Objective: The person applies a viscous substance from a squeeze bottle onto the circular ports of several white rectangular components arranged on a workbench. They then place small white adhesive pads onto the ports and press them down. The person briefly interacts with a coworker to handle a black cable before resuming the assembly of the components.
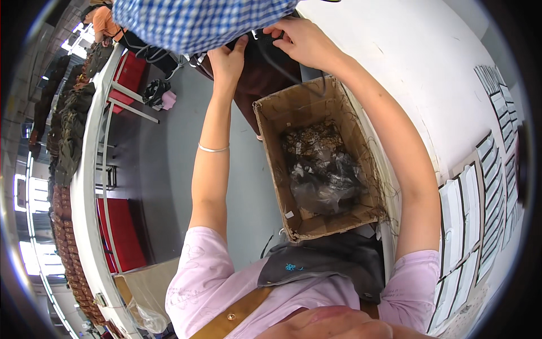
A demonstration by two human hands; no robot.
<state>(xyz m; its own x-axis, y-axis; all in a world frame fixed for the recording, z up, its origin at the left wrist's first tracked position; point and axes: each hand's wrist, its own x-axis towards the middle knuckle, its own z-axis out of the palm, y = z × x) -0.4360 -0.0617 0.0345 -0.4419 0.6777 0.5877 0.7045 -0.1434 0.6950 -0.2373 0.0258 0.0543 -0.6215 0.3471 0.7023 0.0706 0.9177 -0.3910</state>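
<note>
My left hand (227,59) is raised at the top of the head view, its thumb up and its fingers bent against something dark. Close by on the right, my right hand (307,44) has curled fingers at the same dark thing (248,40). What that dark thing is cannot be made out. Blue-and-white checked cloth (197,22) covers much of the spot above the hands. A grey cord or tube (299,85) loops down beneath my right hand. Below and between my arms stands an open cardboard box (268,152), with a clear plastic bag (322,189) and dark scraps inside.
Loose threads hang over the box's right edge. A white surface (361,34) lies right, with rows of pale strips (457,209) beyond. Left are a long white-edged table (90,169) with brown pieces, red panels (121,231), and a person in orange (104,22) far off.
</note>
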